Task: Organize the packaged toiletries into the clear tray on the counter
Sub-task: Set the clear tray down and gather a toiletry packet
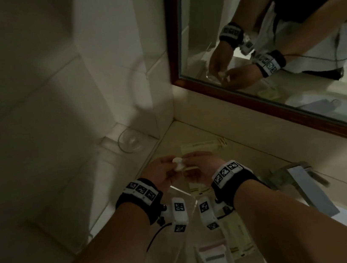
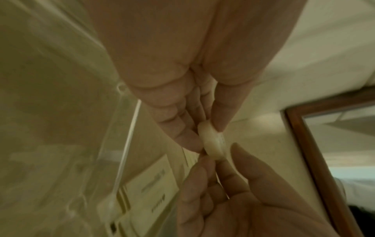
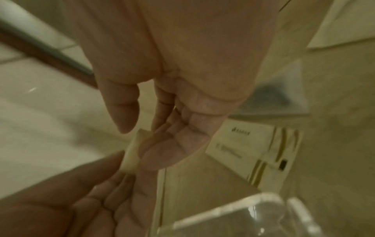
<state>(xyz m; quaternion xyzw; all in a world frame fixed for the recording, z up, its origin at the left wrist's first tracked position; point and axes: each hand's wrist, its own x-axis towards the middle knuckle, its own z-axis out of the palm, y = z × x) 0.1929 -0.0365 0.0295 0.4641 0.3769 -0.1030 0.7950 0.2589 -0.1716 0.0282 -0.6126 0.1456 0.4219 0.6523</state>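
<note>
Two hands — our left hand [image 1: 162,172] and right hand [image 1: 197,168] — pinch one small white disc-shaped toiletry [image 2: 213,141] by its rim; it looks light, rigid, probably slippery above the clear tray [image 3: 233,213].

Small white round toiletry [image 2: 213,142] pinched between both hands above clear tray [image 1: 187,225] — cream packets [image 1: 203,145] flat on counter.

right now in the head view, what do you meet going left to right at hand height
left hand → small white item pinched by both hands → right hand → metal faucet
</note>
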